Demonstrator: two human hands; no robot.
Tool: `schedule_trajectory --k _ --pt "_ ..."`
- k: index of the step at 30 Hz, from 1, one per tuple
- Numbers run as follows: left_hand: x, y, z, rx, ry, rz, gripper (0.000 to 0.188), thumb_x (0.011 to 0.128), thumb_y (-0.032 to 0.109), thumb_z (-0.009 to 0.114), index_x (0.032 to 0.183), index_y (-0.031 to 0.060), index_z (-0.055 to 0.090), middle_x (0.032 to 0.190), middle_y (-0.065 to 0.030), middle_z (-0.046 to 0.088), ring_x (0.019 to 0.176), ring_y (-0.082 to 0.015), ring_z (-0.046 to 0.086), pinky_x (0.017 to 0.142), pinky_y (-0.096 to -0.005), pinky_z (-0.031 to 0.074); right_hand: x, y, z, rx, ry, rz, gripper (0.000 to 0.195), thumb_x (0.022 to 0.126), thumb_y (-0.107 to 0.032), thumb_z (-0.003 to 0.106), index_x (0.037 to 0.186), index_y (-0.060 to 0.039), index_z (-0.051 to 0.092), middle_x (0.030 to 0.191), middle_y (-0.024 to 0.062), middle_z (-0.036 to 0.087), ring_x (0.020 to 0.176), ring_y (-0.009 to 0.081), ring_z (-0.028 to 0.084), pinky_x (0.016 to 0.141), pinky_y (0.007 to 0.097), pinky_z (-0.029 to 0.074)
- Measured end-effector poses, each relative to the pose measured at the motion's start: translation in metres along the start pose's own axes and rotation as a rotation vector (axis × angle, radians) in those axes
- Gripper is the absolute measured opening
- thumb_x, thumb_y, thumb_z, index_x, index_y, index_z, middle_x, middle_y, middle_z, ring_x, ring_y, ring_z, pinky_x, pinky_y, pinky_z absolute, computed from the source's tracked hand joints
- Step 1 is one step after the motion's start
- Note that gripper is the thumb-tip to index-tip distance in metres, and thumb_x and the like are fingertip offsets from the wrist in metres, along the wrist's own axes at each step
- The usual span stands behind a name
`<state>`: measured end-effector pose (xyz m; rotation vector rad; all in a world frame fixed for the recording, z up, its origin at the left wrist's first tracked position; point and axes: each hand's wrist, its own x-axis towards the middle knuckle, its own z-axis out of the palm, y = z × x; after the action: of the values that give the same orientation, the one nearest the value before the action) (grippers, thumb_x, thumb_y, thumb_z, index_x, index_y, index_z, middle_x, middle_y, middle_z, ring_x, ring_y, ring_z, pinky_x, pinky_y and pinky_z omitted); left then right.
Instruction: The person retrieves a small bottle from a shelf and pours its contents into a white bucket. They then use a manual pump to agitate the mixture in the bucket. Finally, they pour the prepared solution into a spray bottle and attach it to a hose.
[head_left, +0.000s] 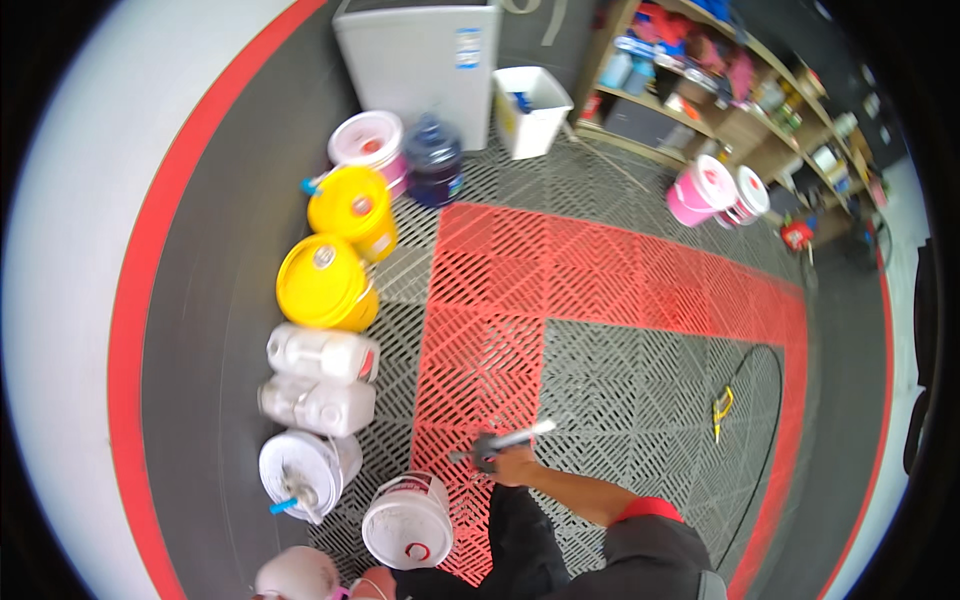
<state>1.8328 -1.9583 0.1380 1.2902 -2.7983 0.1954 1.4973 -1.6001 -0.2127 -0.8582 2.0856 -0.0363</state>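
My right hand reaches in from the lower right, out of a dark sleeve with a red cuff. It is closed around a dark handheld tool with a pale, rod-like end pointing right. Motion blur hides what kind of tool it is. Below the hand are my dark trouser legs, above the red slatted floor tiles. A white lidded bucket with a red cap stands left of my legs. My left hand is out of view.
Along the left wall stand a white bucket with a pump, two whitish jerrycans, yellow buckets and a blue water bottle. A yellow-handled spray gun with a black hose lies right. Shelves and pink buckets are farther off.
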Motion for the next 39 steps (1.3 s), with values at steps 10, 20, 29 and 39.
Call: schedule_trajectory --k 10,20,29,39 --pt "-0.003 0.293 0.010 -0.478 0.008 0.192 0.029 0.077 0.025 0.074 0.095 0.0055 0.062 0.070 -0.0192 0.064 0.062 -0.0415 0.063 0.056 -0.0469 0.049 -0.340 0.379 0.037 0.691 -0.241 1.086 0.044 0.085 -0.054 0.061 0.086 -0.0108 0.069 0.064 0.0070 0.059 0.056 0.0218 0.059 0.056 0.0404 0.050" --pt "0.116 0.512 0.012 -0.571 0.059 0.383 0.033 0.076 0.036 0.072 0.093 0.0087 0.063 0.066 -0.0186 0.065 0.061 -0.0416 0.063 0.056 -0.0526 0.047 -0.347 0.443 -0.194 1.240 0.137 0.949 0.050 0.084 -0.050 0.066 0.097 -0.0014 0.064 0.069 0.0062 0.061 0.056 0.0185 0.059 0.046 0.0333 0.046" --pt "0.263 0.688 0.087 -0.319 -0.206 0.335 0.041 0.081 0.043 0.065 0.100 0.0067 0.060 0.072 -0.0207 0.067 0.067 -0.0422 0.066 0.063 -0.0541 0.052 -0.320 0.516 -0.253 1.649 0.439 0.804 0.037 0.088 -0.037 0.067 0.083 -0.0008 0.063 0.067 0.0052 0.061 0.052 0.0147 0.056 0.046 0.0286 0.044" --pt "0.407 0.900 0.095 -0.377 -0.016 -0.002 0.038 0.086 0.043 0.064 0.102 0.0092 0.057 0.078 -0.0200 0.068 0.072 -0.0429 0.066 0.065 -0.0539 0.051 -0.304 0.606 -0.429 1.319 0.343 0.823 0.064 0.087 -0.064 0.053 0.087 -0.0003 0.061 0.069 0.0101 0.062 0.059 0.0252 0.063 0.061 0.0408 0.055"
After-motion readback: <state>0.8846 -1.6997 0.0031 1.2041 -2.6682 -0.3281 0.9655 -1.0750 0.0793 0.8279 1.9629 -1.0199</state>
